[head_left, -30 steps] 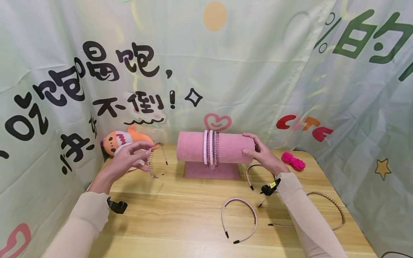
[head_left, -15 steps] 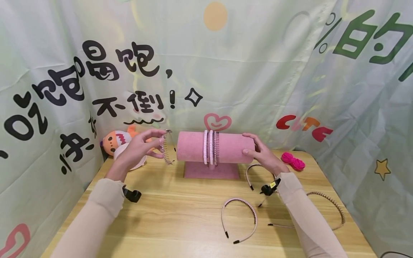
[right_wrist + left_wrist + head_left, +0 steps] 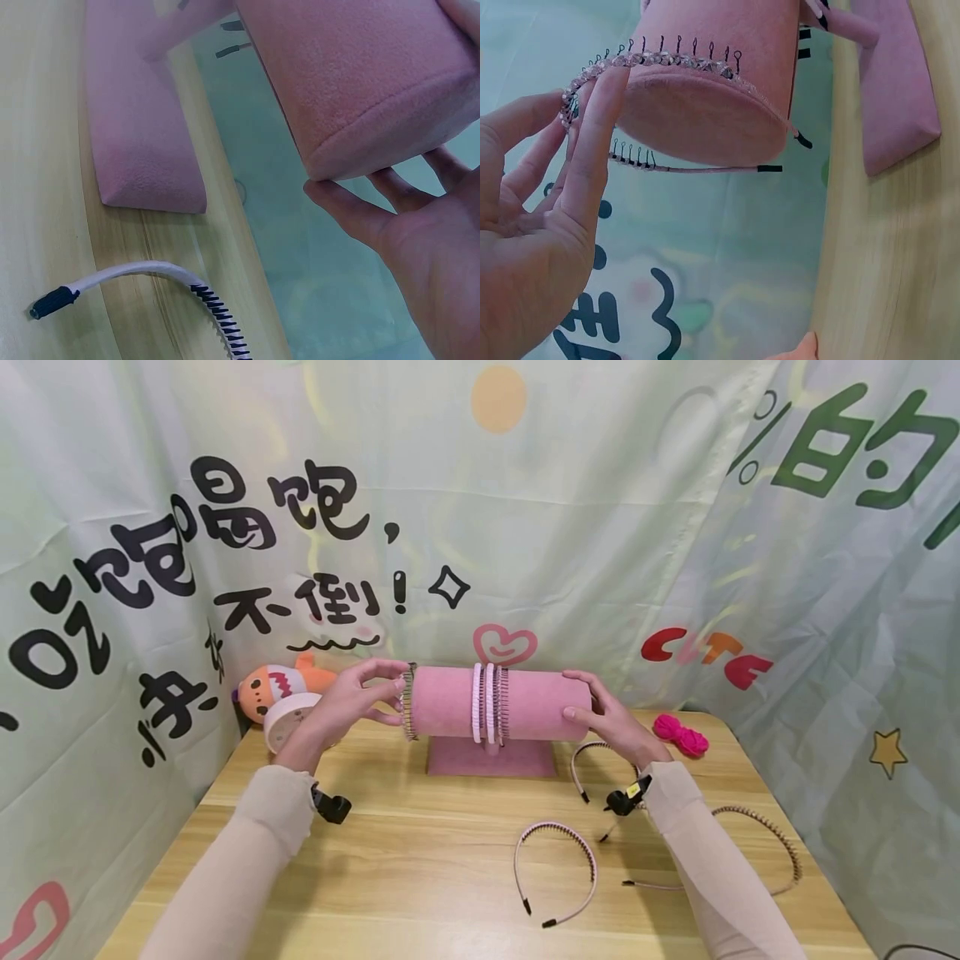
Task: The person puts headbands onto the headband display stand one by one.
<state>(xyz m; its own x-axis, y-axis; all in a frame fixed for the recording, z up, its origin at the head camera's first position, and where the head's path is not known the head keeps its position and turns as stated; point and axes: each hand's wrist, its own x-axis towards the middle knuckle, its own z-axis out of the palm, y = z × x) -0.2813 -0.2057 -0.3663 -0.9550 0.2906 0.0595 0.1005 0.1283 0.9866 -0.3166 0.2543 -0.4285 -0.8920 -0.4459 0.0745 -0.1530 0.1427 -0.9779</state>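
My left hand (image 3: 356, 703) pinches a headband (image 3: 679, 60) set with clear beads and dark comb teeth. The headband stands at the left end of a pink velvet headband display stand (image 3: 532, 703), its arc around the rim of the roll and its black tips pointing past it. Around the middle of the roll sit several headbands (image 3: 477, 703), some white and some with dark teeth. At the roll's right end my right hand (image 3: 621, 720) grips it, thumb in front and fingers over the top and behind. In the right wrist view, fingertips (image 3: 330, 196) touch the roll's edge.
A pink toothed headband (image 3: 557, 823) lies on the wooden table (image 3: 390, 877). Another headband (image 3: 576, 768) and a brown one (image 3: 783, 835) lie near my right forearm. Pink yarn (image 3: 681, 735) is back right; an orange plush toy (image 3: 262, 693) and a round white object (image 3: 285, 720) stand back left.
My left hand has carried the beaded headband rightward and up from beside the plush toy to the roll's left end. My right hand has stayed on the roll.
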